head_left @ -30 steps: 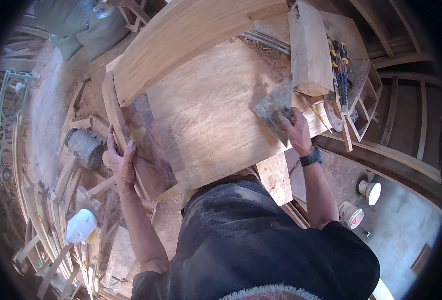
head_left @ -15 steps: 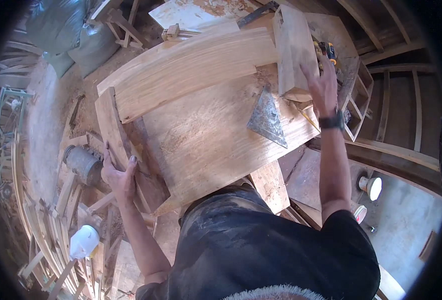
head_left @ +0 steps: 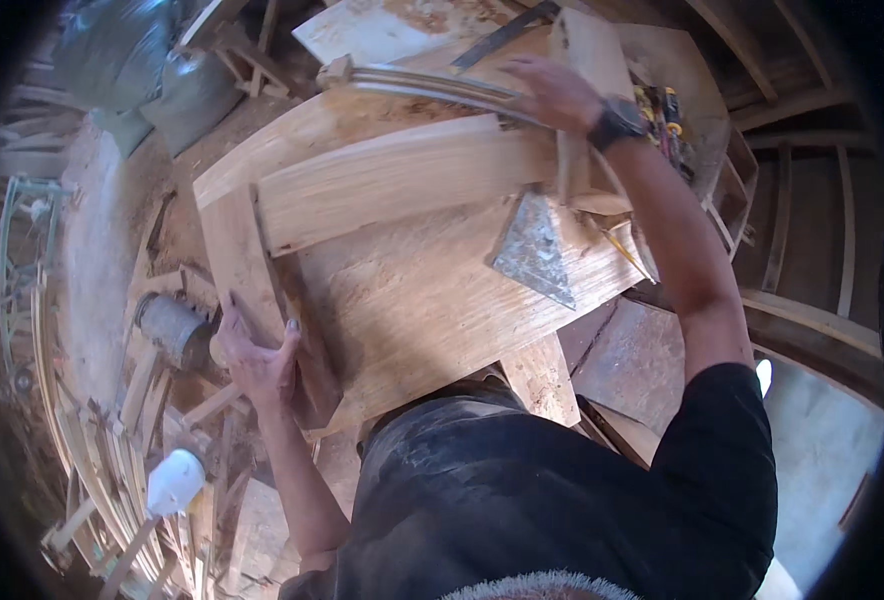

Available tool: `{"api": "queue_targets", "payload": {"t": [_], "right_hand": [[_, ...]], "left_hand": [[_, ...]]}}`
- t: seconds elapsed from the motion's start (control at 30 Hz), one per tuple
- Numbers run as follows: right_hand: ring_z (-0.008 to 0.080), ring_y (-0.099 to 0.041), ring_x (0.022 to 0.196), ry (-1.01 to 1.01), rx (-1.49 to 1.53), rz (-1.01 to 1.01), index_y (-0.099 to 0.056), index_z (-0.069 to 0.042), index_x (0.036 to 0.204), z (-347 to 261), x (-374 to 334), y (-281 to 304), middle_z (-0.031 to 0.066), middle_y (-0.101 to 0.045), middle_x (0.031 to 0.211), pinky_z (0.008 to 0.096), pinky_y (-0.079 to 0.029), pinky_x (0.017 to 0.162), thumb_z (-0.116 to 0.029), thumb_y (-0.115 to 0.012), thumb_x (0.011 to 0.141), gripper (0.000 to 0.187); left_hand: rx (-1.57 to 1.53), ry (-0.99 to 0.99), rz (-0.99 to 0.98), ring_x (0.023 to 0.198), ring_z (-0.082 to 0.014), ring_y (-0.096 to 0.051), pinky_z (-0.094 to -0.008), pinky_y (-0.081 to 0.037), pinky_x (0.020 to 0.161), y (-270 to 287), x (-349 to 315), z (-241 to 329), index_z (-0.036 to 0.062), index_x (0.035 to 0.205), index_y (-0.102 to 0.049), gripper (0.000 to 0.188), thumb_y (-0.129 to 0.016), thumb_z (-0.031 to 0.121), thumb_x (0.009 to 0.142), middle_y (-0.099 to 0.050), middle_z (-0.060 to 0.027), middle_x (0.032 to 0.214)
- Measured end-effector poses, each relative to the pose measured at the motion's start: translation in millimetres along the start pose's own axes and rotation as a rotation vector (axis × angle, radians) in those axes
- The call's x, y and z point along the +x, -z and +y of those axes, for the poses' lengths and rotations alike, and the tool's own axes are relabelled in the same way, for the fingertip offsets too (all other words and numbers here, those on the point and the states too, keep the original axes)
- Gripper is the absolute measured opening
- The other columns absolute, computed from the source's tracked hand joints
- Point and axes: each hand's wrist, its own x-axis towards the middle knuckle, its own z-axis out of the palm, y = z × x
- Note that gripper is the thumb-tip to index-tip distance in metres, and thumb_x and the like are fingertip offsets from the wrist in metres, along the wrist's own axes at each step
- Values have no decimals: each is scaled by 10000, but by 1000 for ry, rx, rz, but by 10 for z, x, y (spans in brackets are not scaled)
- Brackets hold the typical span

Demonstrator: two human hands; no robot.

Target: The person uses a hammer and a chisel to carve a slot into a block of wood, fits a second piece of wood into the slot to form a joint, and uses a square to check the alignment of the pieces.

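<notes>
A three-sided wooden frame rests on a worktable (head_left: 412,270) before me: a left board (head_left: 247,250), a wide crosspiece (head_left: 382,185) with a curved far edge, and a right board (head_left: 592,50). My left hand (head_left: 260,360) is closed on the near end of the left board, thumb on one side and fingers on the other. At the far right, my right hand (head_left: 552,90) is over the right board, its blurred fingers stretched leftward. Just under them ends a long thin wooden strip (head_left: 432,85). A stained triangular plate (head_left: 534,255) lies on the tabletop.
Hand tools with yellow and black parts (head_left: 672,115) are at the far right, beside a slatted wooden frame (head_left: 737,190). Left of the table stand a grey metal can (head_left: 172,325), a white container (head_left: 175,482) and many wood offcuts. Filled sacks (head_left: 192,95) lie farther back.
My right hand has swung from the right board's outer side to the far left across it. The wooden frame has shifted nearer and rightward, baring the thin strip behind it. My left hand keeps its hold.
</notes>
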Motion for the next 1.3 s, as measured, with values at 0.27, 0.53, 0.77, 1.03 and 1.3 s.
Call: {"api": "queue_targets", "payload": {"t": [0.27,0.53,0.77,1.03,1.3], "right_hand": [[358,-670,1148,-174,-127,-127,-729,-53,1155,-311,674,-643,202,-702,1202,471,-555,969,-439,-784,824,511],[390,-654,1098,-88,-35,-226,-658,-1,1093,-131,907,-735,213,-667,1139,488,-526,954,-329,-784,794,461],[404,-654,1054,-99,60,-160,-675,6,1016,-93,798,-607,228,-673,1059,489,-525,930,-282,-763,801,371],[385,-712,942,-99,-44,-156,-733,-3,954,-188,1030,-712,216,-722,982,476,-574,837,-245,-727,779,299],[376,-714,1027,-121,-5,-57,-763,-46,1040,-237,1042,-592,204,-739,1093,473,-577,890,-214,-682,810,296]], "left_hand": [[86,44,4,1395,-355,-456,-439,-389,1174,-25,-64,113,119,1588,-378,1039,-871,263,685,-492,-174,1466],[72,34,-4,1396,-394,-453,-474,-376,1175,-54,-53,93,102,1600,-347,997,-825,268,740,-442,-206,1517],[107,25,-41,1377,-402,-469,-467,-374,1175,-73,-52,183,97,1603,-337,996,-827,255,750,-443,-234,1501],[-31,16,-30,1476,-373,-386,-464,-322,1220,-58,-76,57,74,1608,-307,997,-830,247,778,-380,-215,1583],[129,50,-87,1469,-376,-390,-473,-319,1225,-59,-26,102,84,1608,-309,1012,-838,295,771,-375,-211,1600]]}}
